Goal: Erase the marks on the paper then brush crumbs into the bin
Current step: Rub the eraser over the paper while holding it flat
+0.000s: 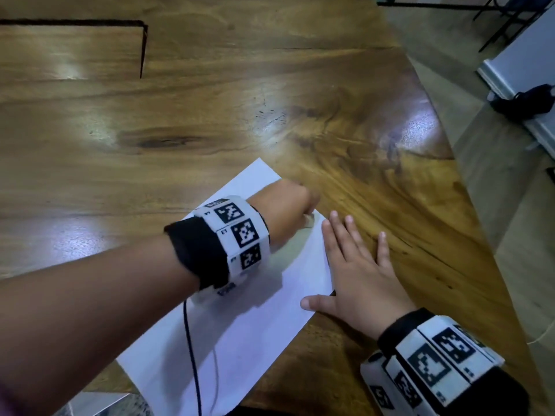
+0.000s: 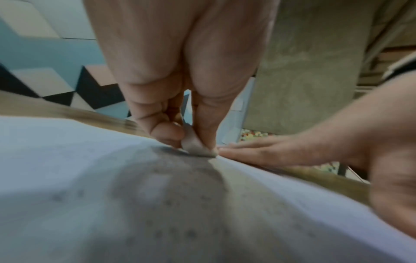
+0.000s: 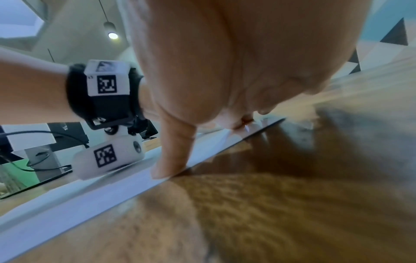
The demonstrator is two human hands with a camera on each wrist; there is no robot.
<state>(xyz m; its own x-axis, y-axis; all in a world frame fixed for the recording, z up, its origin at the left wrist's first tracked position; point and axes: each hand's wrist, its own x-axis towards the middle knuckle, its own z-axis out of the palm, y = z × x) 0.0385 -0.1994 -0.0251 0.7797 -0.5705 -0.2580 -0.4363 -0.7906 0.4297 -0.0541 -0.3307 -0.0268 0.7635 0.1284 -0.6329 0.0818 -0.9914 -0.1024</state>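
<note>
A white sheet of paper [image 1: 240, 331] lies slanted on the wooden table near me. My left hand [image 1: 288, 211] pinches a small whitish eraser [image 1: 309, 220] and presses it onto the paper near its right edge. In the left wrist view the eraser [image 2: 195, 147] sits between thumb and fingers on the paper [image 2: 67, 160]. My right hand [image 1: 354, 265] lies flat with spread fingers across the paper's right edge, thumb on the sheet. The right wrist view shows its thumb [image 3: 173, 153] pressing the paper [image 3: 90, 197]. No marks on the paper are plainly visible.
The wooden table [image 1: 210, 115] stretches ahead with a dark rectangular cut-out line [image 1: 141, 46] at the far left. Its right edge [image 1: 450, 151] drops to the floor. A thin black cable [image 1: 192, 355] crosses the paper. No bin is in view.
</note>
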